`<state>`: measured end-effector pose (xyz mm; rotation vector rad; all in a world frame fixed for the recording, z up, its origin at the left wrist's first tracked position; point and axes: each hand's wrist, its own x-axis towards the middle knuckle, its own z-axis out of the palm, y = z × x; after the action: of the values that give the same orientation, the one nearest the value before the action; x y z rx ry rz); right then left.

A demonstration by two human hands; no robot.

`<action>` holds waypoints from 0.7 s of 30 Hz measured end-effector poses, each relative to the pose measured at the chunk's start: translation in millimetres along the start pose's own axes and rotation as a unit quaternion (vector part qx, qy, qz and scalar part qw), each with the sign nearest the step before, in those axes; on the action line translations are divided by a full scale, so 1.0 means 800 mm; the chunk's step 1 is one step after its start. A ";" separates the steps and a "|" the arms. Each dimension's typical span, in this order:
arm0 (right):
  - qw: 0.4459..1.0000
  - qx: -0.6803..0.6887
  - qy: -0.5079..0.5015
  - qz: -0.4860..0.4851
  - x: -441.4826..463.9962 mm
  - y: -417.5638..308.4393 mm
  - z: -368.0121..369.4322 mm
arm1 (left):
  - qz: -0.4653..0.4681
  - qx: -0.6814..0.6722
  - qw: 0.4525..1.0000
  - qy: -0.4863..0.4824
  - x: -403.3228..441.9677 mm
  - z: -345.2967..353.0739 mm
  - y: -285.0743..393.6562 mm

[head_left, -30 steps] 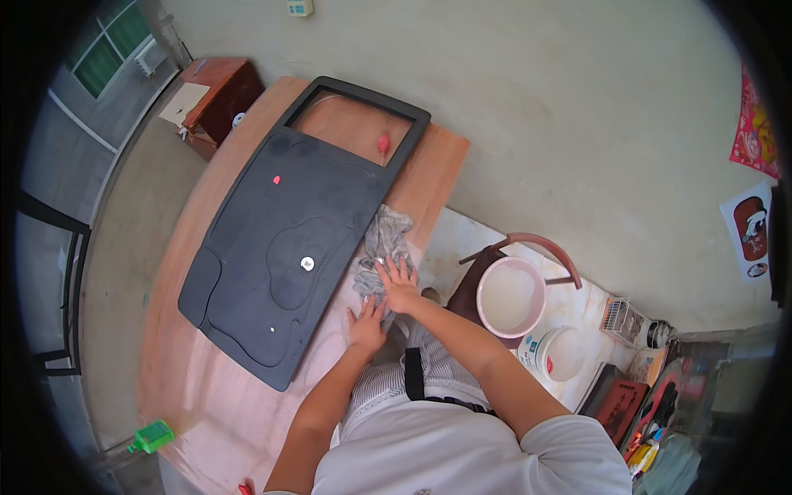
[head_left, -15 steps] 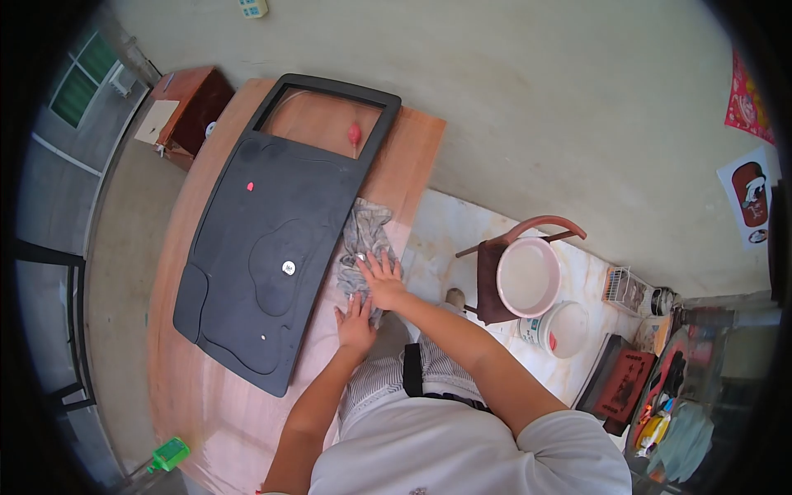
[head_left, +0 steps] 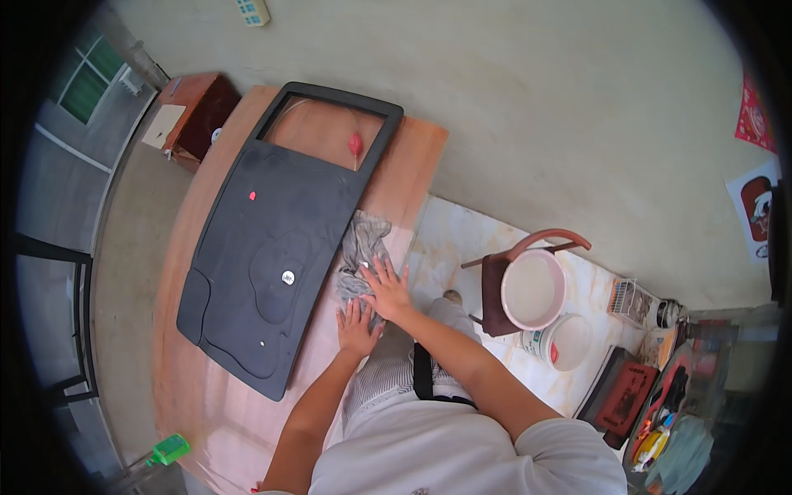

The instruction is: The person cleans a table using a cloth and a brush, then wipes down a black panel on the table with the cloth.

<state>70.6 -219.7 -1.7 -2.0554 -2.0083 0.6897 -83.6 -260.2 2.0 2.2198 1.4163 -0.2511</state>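
Note:
A crumpled grey patterned cloth (head_left: 365,239) lies on the wooden table (head_left: 210,429), along the edge nearest my body. My right hand (head_left: 389,293) presses on the cloth's lower part with its fingers spread. Just below it, my left hand (head_left: 360,332) rests flat at the table edge, fingers stretched out and close to the cloth's lower end. Beside the cloth lies a large dark grey moulded panel (head_left: 305,190) with a rectangular opening at its far end. The panel carries a small round white badge (head_left: 288,278) and a small red piece (head_left: 252,196).
A red rubber bulb (head_left: 355,144) lies inside the panel's opening. A green bottle (head_left: 171,450) is near the table's left corner. At right, a pink basin (head_left: 533,289) sits on a chair (head_left: 493,305), with a white bucket (head_left: 569,342) beside it. A reddish-brown cabinet (head_left: 198,111) stands behind the table.
The whole view has shifted slightly downward. Both hands stay at nearly the same place by the cloth, which looks a little more bunched under my right hand.

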 end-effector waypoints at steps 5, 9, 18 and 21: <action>0.997 -0.049 -0.031 -0.049 0.036 0.037 -0.029 | 0.009 -0.017 1.000 0.016 0.032 -0.009 0.010; 0.991 -0.108 -0.022 -0.072 0.106 0.091 -0.070 | 0.000 -0.044 0.999 0.032 0.111 -0.041 0.055; 0.982 -0.161 -0.013 -0.096 0.347 0.195 -0.191 | -0.020 0.005 0.998 0.054 0.375 -0.132 0.120; 0.983 -0.082 -0.028 -0.159 0.334 0.210 -0.174 | 0.000 0.038 0.998 0.039 0.358 -0.133 0.126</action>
<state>276.6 57.0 -6.9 -1.7465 -2.4240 0.5408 122.3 -12.8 8.5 2.3155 1.4698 -0.2236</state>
